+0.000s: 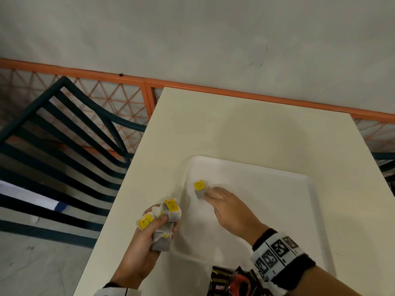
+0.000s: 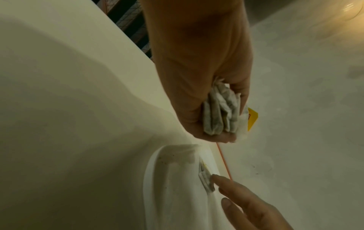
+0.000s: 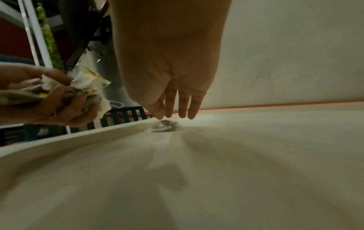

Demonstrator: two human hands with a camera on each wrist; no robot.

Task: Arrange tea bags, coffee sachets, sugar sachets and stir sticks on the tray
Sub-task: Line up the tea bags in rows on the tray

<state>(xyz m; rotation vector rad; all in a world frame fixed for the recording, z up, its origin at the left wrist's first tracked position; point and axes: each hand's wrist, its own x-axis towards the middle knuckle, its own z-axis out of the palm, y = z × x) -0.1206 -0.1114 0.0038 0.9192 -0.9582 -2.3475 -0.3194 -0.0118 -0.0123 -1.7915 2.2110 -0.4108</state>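
Note:
A white tray (image 1: 303, 189) lies on the cream table (image 1: 245, 124). One tea bag (image 1: 199, 190) with a yellow tag lies in the tray's far left corner. My right hand (image 1: 215, 198) reaches over the tray with straight fingers, its fingertips (image 3: 169, 115) at that tea bag (image 3: 164, 126). My left hand (image 1: 158, 227) hovers over the tray's left rim and grips a bunch of tea bags (image 1: 166, 221) with yellow tags; the bunch (image 2: 222, 112) shows folded in the left wrist view. Dark coffee sachets (image 1: 226, 280) lie at the near edge, partly hidden by my right forearm.
A dark green slatted chair (image 1: 64, 135) stands left of the table. An orange mesh fence (image 1: 119, 99) and a grey wall run behind it. The table's left edge lies right under my left hand.

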